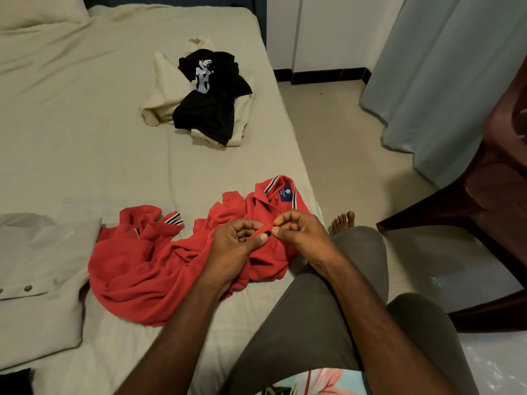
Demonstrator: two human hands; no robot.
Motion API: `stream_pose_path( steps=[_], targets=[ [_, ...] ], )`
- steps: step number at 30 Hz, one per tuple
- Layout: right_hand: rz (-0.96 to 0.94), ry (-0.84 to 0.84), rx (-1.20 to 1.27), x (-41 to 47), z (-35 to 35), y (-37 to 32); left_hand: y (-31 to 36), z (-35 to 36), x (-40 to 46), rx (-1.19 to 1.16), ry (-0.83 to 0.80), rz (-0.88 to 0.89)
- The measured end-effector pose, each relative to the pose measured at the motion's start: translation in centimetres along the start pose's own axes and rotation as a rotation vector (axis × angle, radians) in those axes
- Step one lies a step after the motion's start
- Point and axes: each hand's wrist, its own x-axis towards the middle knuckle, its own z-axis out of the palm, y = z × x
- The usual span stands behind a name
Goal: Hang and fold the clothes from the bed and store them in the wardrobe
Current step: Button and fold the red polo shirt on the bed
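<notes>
Garment in hand: red polo shirt [159, 263], lying crumpled on the bed [85, 124] at the near edge, collar [281, 192] pointing toward 1 o'clock, body trailing toward 8 o'clock.
Left hand [236, 246]: fingers are curling round the placket, thumb pressing the cloth beside a small dark button [267, 232].
Right hand [299, 229]: thumb and forefinger are pinching the placket edge at the same button, touching the left thumb.
Handling judgement: the knit looks soft, light and limp; it is sagging wherever unsupported, so it will not hold a shape unaided.
Grip points: shoulder seams or collar for lifting; the striped sleeve cuff [174, 218] is a weaker hold.
Other clothes: a black garment [211, 109] is lying over a cream garment [159, 101] at 12 o'clock, well apart; a pale buttoned garment [42, 275] is lying at 9 o'clock, just beside the polo.
Wardrobe: not in view.
</notes>
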Motion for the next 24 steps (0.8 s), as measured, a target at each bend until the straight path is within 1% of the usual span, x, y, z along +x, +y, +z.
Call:
stream_pose_path(
  steps=[5, 10, 14, 16, 18, 20, 22, 24],
  targets=[
    [-0.075, 0.021, -0.090, -0.5, 0.1, -0.6, -0.3, -0.2, 0.2, -0.037, 0.005, -0.039],
    [-0.146, 0.072, -0.218, -0.8, 0.2, -0.6, -0.3, 0.1, 0.2, -0.003, 0.016, -0.012],
    [-0.273, 0.125, -0.421, -1.1, 0.3, -0.4, -0.4, 0.5, 0.3, 0.000, 0.063, 0.000],
    [-0.331, 0.119, -0.519, -1.4, 0.5, -0.5, -0.5, 0.6, 0.4, -0.005, 0.081, 0.005],
    [-0.362, 0.115, -0.669, -1.7, 0.7, -0.5, -0.5, 0.6, 0.4, -0.028, 0.076, 0.001],
    [-0.406, 0.164, -0.833, -1.9, 0.8, -0.6, -0.4, 0.5, 0.4, -0.057, 0.048, -0.010],
    [-0.451, 0.214, -0.901, -2.1, 0.9, -0.7, -0.3, 0.3, 0.5, -0.078, 0.028, -0.031],
    [-0.461, 0.223, -0.911, -2.1, 1.1, -0.8, -0.2, 0.1, 0.6, -0.101, 0.016, -0.048]
  ],
)
